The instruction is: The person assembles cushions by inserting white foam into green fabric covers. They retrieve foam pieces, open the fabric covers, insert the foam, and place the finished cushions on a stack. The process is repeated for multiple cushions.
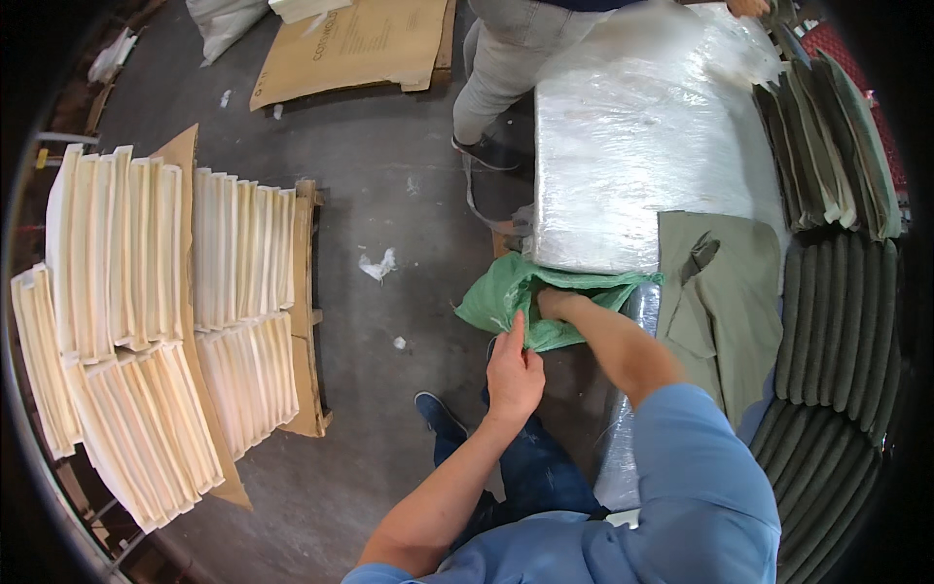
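Holding a green sack [484, 298] by its rim with the left hand [516, 374], reaching inside with the right hand [554, 305], cannot tell if gripping; beside a wrapped block [613, 165].

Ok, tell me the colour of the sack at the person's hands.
The sack is green; it shows best in the head view.

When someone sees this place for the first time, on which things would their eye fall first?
Probably on the bright green bag near the middle, its rim held by the left hand while the right hand reaches inside. Next might come the large block in shiny plastic wrap, just beyond it, and the cream-coloured panels packed in rows at the left.
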Demonstrator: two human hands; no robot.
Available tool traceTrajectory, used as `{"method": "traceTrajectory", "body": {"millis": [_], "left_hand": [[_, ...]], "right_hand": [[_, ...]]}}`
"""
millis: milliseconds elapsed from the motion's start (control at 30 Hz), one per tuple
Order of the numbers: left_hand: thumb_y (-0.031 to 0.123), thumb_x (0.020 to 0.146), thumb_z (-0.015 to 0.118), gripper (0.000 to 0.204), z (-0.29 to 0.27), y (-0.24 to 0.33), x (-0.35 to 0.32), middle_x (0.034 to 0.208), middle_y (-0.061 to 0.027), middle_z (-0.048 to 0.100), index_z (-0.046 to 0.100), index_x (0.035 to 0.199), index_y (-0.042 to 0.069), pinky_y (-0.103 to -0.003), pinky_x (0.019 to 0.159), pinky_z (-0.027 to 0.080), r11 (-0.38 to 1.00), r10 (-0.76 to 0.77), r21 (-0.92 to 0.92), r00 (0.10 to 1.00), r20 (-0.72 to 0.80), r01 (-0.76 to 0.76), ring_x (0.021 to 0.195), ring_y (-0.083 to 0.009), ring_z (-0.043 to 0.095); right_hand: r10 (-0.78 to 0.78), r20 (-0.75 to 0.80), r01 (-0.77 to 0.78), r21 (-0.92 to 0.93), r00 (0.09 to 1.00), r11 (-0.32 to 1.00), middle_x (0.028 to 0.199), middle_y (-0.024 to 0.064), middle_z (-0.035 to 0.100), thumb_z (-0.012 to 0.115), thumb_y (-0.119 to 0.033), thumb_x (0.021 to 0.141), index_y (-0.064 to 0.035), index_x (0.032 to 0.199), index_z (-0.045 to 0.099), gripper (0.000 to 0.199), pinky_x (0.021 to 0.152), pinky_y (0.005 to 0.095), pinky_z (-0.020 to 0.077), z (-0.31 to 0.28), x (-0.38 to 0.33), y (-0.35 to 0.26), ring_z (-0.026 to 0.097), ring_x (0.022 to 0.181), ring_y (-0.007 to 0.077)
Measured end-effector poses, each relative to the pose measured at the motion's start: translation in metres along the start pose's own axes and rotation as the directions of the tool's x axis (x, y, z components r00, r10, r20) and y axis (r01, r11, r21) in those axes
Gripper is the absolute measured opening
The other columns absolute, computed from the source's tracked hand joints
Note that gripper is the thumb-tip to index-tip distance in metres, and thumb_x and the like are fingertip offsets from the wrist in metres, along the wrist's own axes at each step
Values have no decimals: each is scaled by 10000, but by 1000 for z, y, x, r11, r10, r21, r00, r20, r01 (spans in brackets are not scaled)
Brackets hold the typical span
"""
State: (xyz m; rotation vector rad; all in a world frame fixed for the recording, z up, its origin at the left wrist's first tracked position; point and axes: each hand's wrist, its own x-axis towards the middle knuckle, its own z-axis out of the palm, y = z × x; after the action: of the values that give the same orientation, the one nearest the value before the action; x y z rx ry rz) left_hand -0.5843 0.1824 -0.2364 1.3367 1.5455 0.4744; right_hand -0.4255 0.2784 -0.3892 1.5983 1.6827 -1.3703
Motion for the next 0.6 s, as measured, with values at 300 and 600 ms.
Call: {"method": "traceTrajectory", "body": {"millis": [300,600], "left_hand": [[24,903,604,621,12,-12,-2,969,-145,584,439,1501,-3,-409,803,520,998,53,-21,999,8,-53,854,-304,617],[34,966,569,720,32,-51,24,1211,-164,622,225,1598,69,-335,625,594,697,-539,-465,827,160,545,854,-227,674]], "right_hand": [[26,19,-20,-262,999,965,1153,242,712,672,-309,848,-28,1129,749,405,961,456,526,-34,-129,37,663,1121,399],[-238,268,252,-18,934,968,1185,228,709,638,-309,889,-38,1254,692,458,953,438,528,3,-63,11,673,1128,379]]}}
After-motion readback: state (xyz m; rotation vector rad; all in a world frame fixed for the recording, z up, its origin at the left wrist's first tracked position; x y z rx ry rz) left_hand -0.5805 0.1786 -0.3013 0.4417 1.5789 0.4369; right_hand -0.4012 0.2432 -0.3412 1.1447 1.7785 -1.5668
